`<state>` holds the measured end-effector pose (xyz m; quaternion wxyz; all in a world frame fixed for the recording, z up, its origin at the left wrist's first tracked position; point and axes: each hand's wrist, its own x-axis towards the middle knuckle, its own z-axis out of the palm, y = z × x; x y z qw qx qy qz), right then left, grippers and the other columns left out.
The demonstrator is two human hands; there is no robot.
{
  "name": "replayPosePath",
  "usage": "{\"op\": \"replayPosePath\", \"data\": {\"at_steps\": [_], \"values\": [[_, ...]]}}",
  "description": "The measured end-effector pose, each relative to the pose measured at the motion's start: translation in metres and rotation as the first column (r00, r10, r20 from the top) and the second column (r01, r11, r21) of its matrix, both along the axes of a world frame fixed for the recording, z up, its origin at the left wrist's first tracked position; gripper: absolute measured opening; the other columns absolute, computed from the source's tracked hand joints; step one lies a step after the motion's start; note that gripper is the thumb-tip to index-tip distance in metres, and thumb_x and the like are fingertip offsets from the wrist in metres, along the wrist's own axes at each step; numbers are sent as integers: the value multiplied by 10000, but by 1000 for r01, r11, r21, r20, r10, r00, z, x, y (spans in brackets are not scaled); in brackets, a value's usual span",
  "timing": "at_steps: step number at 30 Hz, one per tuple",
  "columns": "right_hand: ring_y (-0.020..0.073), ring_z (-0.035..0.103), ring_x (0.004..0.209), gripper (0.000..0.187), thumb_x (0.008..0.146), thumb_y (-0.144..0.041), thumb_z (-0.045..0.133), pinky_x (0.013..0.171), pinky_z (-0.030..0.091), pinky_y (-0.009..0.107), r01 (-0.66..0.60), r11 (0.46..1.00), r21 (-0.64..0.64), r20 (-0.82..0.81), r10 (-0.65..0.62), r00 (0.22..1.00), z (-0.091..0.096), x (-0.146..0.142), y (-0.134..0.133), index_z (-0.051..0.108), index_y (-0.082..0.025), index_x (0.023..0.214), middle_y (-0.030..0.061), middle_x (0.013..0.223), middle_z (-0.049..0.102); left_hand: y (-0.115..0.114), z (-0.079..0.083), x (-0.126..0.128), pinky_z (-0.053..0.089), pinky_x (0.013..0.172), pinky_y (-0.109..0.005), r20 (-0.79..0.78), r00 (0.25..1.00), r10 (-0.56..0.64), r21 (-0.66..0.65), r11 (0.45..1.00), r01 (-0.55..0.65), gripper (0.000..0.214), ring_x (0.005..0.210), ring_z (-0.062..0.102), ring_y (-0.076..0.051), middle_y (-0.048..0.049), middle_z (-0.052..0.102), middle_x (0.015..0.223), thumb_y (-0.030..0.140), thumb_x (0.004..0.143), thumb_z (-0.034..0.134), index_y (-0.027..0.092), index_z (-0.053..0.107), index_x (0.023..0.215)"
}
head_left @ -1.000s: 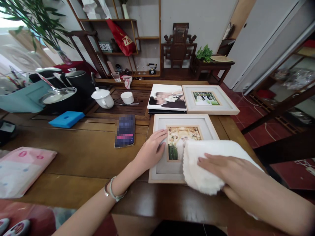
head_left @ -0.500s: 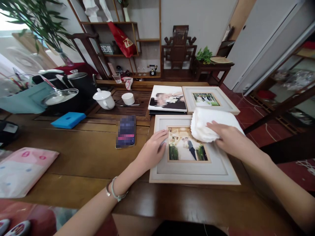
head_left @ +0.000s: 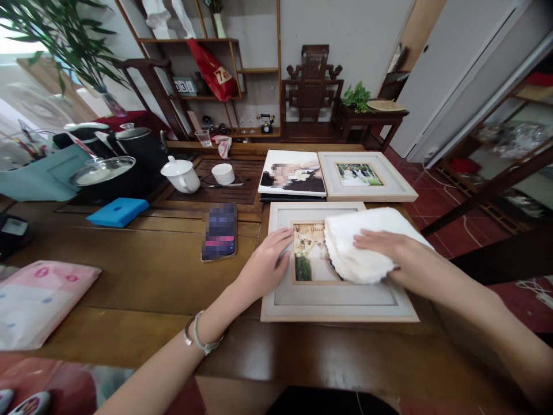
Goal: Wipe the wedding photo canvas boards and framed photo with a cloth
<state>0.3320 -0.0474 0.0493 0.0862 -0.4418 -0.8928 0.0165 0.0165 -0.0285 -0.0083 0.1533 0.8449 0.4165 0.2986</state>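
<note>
A fluffy white cloth is covering a pale cream-bordered wooden picture frame on the brown wooden table.

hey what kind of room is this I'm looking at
Probably a home living or tea room: a wooden tea table with a white teapot, a carved wooden chair by the wall, and open display shelves.
</note>
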Motion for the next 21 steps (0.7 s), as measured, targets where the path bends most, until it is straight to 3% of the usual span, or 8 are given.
{"op": "replayPosePath", "data": {"at_steps": [5,9,14,17,21], "values": [[275,471,1347,590,719,-14,480,1119,393,464,126,977,175,-79,-113,990,-17,2,62,627,-130,1278,108,1351,616,0,-2,0,402,1137,-503,6,1000,5,25,1000,-6,397,1344,480,-279,-168,567,1389,138,941,433,74,574,1307],[295,451,1360,559,731,-17,483,1125,388,465,133,969,208,-53,-125,991,-22,-8,72,624,-81,1268,140,1355,608,0,-2,0,412,1130,-507,3,1000,1,21,1000,-1,401,1347,478,-276,-162,562,1396,132,935,438,94,571,1312],[341,534,1280,610,663,7,470,1023,498,481,118,980,160,155,-142,978,-9,-23,27,639,-95,1241,146,1310,640,0,0,1,399,1142,-497,1,1000,4,9,1000,-4,404,1345,476,-280,-182,563,1390,133,937,432,51,570,1308],[334,624,1174,658,594,-3,462,893,587,442,21,992,126,213,-48,976,0,-23,-24,659,-121,1211,137,1243,683,0,-1,1,399,1142,-496,3,1000,10,8,1000,-10,403,1348,474,-276,-166,565,1392,134,937,429,75,573,1309],[274,694,1060,740,559,-25,444,799,627,397,-120,991,55,142,111,984,10,-18,-82,645,-227,1242,56,1245,691,-1,0,1,400,1143,-494,-9,1000,7,0,1000,-7,407,1356,468,-271,-149,559,1403,131,937,426,104,566,1318]]}}
